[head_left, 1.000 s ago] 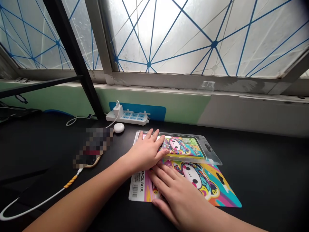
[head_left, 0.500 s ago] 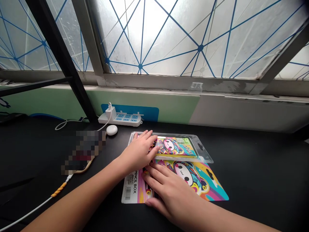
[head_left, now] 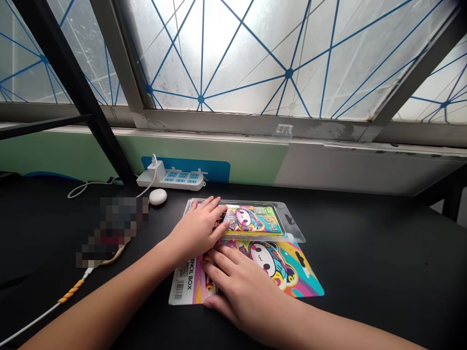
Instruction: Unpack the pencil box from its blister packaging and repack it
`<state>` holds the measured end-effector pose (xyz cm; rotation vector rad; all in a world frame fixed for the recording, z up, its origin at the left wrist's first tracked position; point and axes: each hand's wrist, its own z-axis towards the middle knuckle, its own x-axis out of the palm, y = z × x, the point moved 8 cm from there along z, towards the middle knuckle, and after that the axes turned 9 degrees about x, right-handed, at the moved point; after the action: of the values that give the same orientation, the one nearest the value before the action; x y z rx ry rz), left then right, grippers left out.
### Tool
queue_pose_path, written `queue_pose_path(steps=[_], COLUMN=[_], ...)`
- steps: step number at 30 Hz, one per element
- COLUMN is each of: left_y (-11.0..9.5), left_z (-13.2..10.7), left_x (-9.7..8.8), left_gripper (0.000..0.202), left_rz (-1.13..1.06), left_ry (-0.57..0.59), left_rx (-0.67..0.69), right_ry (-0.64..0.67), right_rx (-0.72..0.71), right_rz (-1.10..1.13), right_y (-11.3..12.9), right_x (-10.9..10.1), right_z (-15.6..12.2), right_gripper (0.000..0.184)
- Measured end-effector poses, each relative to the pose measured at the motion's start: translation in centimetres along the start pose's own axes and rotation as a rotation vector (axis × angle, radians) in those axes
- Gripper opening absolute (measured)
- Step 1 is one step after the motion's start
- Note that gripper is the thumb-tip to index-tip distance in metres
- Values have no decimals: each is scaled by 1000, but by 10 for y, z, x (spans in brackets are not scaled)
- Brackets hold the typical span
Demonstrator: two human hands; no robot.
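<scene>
My left hand (head_left: 199, 224) lies with fingers stretched over the left part of a clear plastic blister pack (head_left: 290, 226). Inside that pack shows a colourful pencil box (head_left: 255, 219) with a cartoon character; its left end is under my hand. Just nearer to me, my right hand (head_left: 237, 284) rests flat, fingers extended, on a printed backing card (head_left: 308, 277) marked "PENCIL BOX". A barcode shows at the card's left edge, and the pack overlaps its far edge. Both hands are open and grip nothing.
Behind stands a white power strip (head_left: 182, 180) with a plug and cable. Near it are a small white round case (head_left: 158, 197) and a blurred-out device (head_left: 113, 233) on a white cable (head_left: 32, 323). A black frame post (head_left: 73, 92) rises at left; the black desk (head_left: 365, 253) meets the window wall.
The whole view has shifted slightly, so everything sits a little further left. Both hands keep the same places on the pack and card.
</scene>
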<state>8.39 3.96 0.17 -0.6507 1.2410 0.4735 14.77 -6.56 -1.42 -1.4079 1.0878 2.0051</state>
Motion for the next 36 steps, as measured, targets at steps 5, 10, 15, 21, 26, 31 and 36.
queue_pose_path(steps=[5, 10, 15, 21, 26, 31, 36], left_y=[-2, -1, -1, -4, -1, 11, 30], left_z=[1, 1, -1, -1, 0, 3, -2], left_x=[-1, 0, -2, -6, -8, -16, -25], left_gripper=[47, 47, 46, 45, 49, 54, 56], left_rz=[7, 16, 31, 56, 50, -42, -122], left_ry=[-14, 1, -32, -62, -24, -28, -33], left_rx=[11, 15, 40, 50, 44, 50, 36], right_ry=[-52, -82, -311, -257, 13, 61, -38], right_rx=[-6, -70, -125, 310, 450, 396, 371], right_rz=[-27, -54, -146, -208, -133, -177, -232], right_y=[3, 7, -12, -113, -150, -151, -149], right_x=[2, -4, -49, -90, -89, -91, -93], right_z=[5, 7, 0, 8, 20, 35, 36], right_gripper=[45, 46, 20, 25, 47, 51, 52])
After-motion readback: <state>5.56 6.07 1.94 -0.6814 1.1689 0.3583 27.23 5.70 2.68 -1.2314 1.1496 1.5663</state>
